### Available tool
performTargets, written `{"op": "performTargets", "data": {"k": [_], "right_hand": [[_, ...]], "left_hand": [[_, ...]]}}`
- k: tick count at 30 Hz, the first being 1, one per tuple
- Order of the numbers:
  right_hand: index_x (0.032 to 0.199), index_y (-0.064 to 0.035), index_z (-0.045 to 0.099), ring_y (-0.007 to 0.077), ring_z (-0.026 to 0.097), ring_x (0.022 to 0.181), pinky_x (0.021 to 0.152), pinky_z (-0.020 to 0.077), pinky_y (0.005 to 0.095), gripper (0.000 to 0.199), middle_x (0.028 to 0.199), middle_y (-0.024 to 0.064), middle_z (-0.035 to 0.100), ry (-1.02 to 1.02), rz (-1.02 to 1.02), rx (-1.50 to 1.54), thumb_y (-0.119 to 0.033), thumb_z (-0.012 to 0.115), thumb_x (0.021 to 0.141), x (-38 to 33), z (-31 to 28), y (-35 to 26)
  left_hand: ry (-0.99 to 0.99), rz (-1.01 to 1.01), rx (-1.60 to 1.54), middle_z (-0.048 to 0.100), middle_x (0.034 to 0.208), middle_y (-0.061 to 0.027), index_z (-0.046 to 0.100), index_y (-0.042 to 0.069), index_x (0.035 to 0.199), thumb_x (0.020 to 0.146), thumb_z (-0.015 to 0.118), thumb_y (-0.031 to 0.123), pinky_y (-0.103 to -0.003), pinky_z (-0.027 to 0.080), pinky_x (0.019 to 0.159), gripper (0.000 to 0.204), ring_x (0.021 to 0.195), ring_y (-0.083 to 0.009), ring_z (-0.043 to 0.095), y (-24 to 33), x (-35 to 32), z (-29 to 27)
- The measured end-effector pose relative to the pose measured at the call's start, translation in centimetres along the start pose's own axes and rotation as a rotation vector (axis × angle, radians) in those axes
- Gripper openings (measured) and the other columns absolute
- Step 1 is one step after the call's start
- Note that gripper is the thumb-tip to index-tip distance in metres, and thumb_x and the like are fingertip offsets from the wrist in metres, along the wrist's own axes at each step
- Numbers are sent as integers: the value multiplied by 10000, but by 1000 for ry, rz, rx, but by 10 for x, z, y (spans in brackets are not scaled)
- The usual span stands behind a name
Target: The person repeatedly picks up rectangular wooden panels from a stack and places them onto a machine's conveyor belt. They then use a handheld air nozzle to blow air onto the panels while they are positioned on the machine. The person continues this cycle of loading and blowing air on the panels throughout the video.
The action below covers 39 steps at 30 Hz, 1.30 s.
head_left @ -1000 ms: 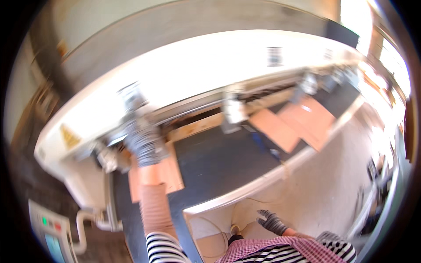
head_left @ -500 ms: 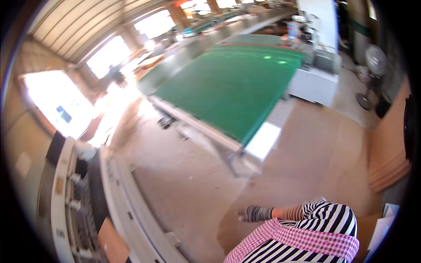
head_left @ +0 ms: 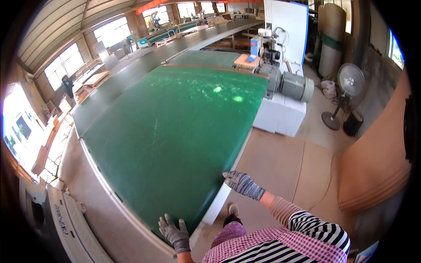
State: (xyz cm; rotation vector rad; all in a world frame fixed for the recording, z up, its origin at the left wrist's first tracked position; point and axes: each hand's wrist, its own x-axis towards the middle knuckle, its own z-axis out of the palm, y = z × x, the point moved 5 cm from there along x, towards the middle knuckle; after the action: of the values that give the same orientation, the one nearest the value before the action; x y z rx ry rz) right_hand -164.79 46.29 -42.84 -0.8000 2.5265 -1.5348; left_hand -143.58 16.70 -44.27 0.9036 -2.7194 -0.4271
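A wide green conveyor belt stretches out before me on a pale frame. My left hand, in a grey glove, has its fingers spread over the belt's near corner and holds nothing. Farther along the right edge, my right hand wears a grey striped glove. Its fingers stretch out onto the belt's edge, and nothing is visible in them. Whether either palm presses on the belt, I cannot tell.
A grey motor and a white cabinet stand at the belt's far right. Beyond them is a standing fan. Brown sheets lean on the right. A pale machine sits at lower left.
The view has moved up to the belt, which now fills the middle. My right hand has gone from low beside my body to the belt's edge. My left hand has come into view.
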Motion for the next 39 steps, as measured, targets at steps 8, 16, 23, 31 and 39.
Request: {"op": "performTargets", "data": {"k": [8, 16, 23, 31, 39], "right_hand": [[1307, -70, 561, 364, 542, 1212, 1053, 417, 404, 469, 1277, 198, 594, 6, 52, -398, -373, 559, 949, 247, -230, 148], [1377, -58, 477, 377, 455, 1289, 1091, 365, 417, 594, 1376, 221, 498, 95, -37, -685, -369, 634, 897, 563, -448, 421], [1500, -31, 274, 367, 252, 1438, 1176, 247, 395, 1099, 1539, 234, 278, -76, 124, -992, -475, 829, 661, 851, -622, 670], [1391, 14, 412, 399, 445, 1288, 1080, 357, 445, 1088, 1366, 234, 481, -433, 245, -1005, -619, 812, 602, 940, -673, 743], [1197, -65, 594, 359, 561, 1126, 946, 436, 461, 895, 1173, 183, 613, -320, 23, -910, -665, 803, 567, 816, -549, 632]], "left_hand": [[-128, -337, 232, 180, 1574, -234, 300, 76, 1500, 861, 569, 534, -519, 54, 1191, 831, 1461, -406, 133, 177, 168, 102], [-52, -601, 366, 289, 1543, -209, 337, 126, 1497, 942, 420, 611, -544, 234, 1135, 742, 1417, -395, 263, 262, 278, 209], [56, -823, 502, 398, 1443, -271, 408, 54, 1442, 955, 434, 561, -548, 338, 1070, 704, 1304, -429, 406, 443, 242, 357], [159, -791, 282, 388, 1441, -304, 417, -12, 1418, 943, 462, 559, -539, 318, 1096, 744, 1324, -449, 374, 551, 223, 399], [668, -1332, -498, 393, 1426, -270, 273, 5, 1481, 898, 551, 572, -530, 359, 1075, 860, 1274, -420, 429, 577, 75, 458]]}}
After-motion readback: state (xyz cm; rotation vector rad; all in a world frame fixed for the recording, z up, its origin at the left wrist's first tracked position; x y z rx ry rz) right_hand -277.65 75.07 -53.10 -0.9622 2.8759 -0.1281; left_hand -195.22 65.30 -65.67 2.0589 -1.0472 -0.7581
